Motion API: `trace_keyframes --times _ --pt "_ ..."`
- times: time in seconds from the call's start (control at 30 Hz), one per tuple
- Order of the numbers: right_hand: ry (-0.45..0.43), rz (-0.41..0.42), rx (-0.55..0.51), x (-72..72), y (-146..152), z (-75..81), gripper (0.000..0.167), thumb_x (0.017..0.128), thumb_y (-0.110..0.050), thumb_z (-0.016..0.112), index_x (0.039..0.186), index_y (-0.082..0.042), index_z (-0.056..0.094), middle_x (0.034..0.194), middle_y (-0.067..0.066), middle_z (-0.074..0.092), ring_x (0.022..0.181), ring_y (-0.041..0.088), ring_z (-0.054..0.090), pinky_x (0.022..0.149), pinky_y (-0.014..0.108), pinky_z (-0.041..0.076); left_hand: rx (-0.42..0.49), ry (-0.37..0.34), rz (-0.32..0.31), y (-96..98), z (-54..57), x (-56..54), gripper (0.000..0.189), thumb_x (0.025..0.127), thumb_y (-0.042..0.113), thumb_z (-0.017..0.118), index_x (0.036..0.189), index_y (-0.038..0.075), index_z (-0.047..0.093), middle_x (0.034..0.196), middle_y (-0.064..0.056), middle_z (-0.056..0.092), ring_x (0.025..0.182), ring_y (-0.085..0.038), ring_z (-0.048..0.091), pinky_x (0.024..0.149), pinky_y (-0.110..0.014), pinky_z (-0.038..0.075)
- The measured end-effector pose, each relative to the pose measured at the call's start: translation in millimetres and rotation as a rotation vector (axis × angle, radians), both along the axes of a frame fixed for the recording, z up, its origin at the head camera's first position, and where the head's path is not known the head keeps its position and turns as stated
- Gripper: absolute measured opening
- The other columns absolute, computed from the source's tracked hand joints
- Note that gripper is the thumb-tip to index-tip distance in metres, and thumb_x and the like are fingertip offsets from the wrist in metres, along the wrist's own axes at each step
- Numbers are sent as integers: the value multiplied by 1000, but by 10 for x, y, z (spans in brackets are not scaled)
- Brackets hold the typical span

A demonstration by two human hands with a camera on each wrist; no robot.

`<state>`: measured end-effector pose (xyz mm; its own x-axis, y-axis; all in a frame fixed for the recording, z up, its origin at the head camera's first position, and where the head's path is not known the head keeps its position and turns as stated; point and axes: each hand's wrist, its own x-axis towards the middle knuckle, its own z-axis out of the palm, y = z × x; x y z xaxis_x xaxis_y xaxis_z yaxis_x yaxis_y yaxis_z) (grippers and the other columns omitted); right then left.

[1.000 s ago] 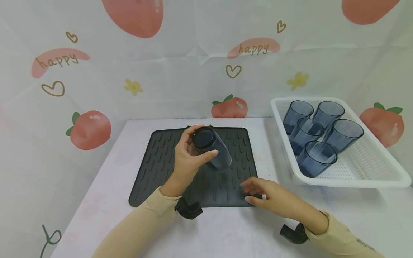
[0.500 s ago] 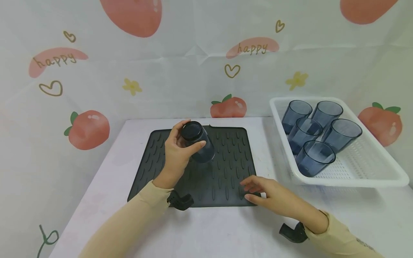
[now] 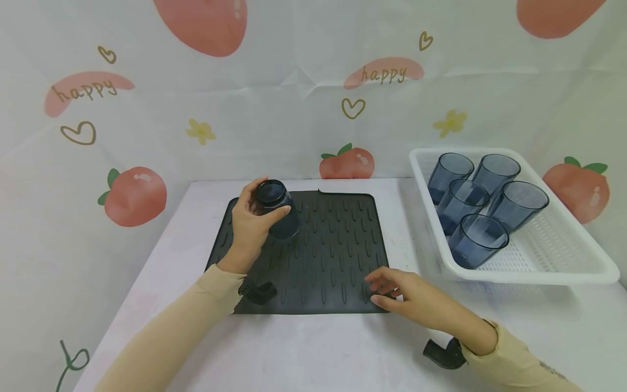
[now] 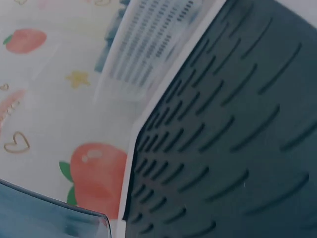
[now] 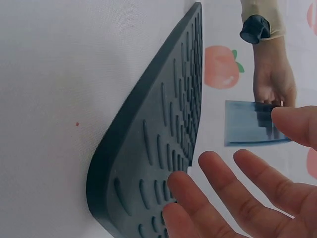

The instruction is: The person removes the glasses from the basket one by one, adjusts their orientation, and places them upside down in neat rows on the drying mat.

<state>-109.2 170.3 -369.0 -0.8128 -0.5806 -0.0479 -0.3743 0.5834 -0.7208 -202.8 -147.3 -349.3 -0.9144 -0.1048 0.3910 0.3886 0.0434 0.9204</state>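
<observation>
A dark blue, see-through drinking glass [image 3: 271, 194] is in my left hand [image 3: 247, 231], base up and tilted slightly. Thumb and fingers grip it from its left side, over the far left part of a black ridged rubber mat [image 3: 318, 261]. In the right wrist view the glass [image 5: 242, 124] appears above the mat, apart from it. Only an edge of the glass [image 4: 49, 213] enters the left wrist view. My right hand [image 3: 409, 296] holds nothing; its fingers are loosely bent by the mat's near right corner.
Right of the mat stands a white plastic basket [image 3: 548, 276] with several matching blue glasses [image 3: 477, 242] inside, mouths up and leaning. The mat lies on a white table [image 3: 323, 348]. Behind it hangs a white cloth [image 3: 274, 136] printed with peaches.
My left hand has carried the inverted glass leftward across the mat, from its middle to the far left, and the glass has become more upright. My right hand has stayed in place.
</observation>
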Motion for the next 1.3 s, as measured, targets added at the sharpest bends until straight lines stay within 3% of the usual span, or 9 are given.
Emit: trace_keyframes --times 0.43,0.7,0.97,1.3 --pt "-23 -8 1 19 -12 0 35 95 -37 61 122 -14 60 108 -1 66 94 7 63 78 32 53 -10 -40 85 -267 -7 -203 70 78 -6 76 139 11 46 124 0 54 113 -10 56 92 -19 48" --pt "-16 -5 -15 27 -12 17 33 95 -32 62 121 -12 60 107 2 66 93 8 63 76 31 53 -20 -99 129 -352 -16 -282 70 78 -5 76 140 11 45 127 -2 52 118 -12 54 97 -22 46" --pt "-24 -9 6 20 -5 4 37 95 -38 61 123 -13 60 107 -2 65 93 7 63 75 29 52 -33 -151 177 -403 -67 -337 72 78 -4 77 140 10 45 132 -9 50 122 -18 53 98 -25 47" --pt "-6 -4 -8 19 7 1 34 95 -35 61 122 -13 60 107 0 66 92 7 63 75 30 52 -51 -127 248 -476 -145 -420 70 77 -1 79 138 11 47 130 -10 53 120 -18 54 96 -23 47"
